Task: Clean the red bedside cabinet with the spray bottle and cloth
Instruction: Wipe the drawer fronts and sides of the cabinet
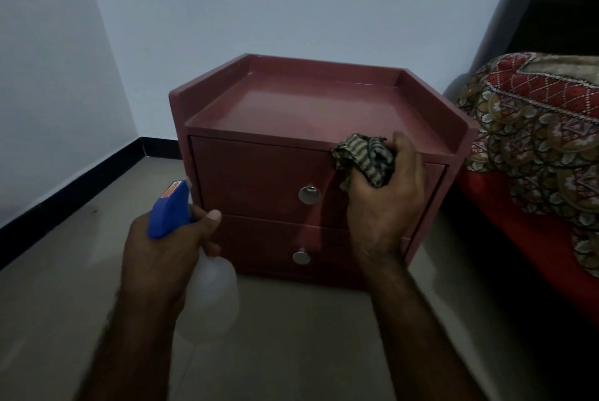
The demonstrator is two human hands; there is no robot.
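Head view: right fingers [358, 188] clutch cloth [366, 155] at cabinet [259, 173] front edge (seemingly touching); left fingers [207, 220] grip spray bottle [170, 211].

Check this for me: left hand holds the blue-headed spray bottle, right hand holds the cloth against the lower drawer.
Wrong drawer. The head view shows the right hand holding the cloth at the upper drawer, near its top edge, not the lower one. The left hand does hold the blue-headed spray bottle.

The left hand [168, 248] gripped the blue-headed spray bottle [207, 290] before the red bedside cabinet [259, 173]; the right hand [385, 203] held a bunched striped cloth [363, 157] against the upper drawer's top edge.
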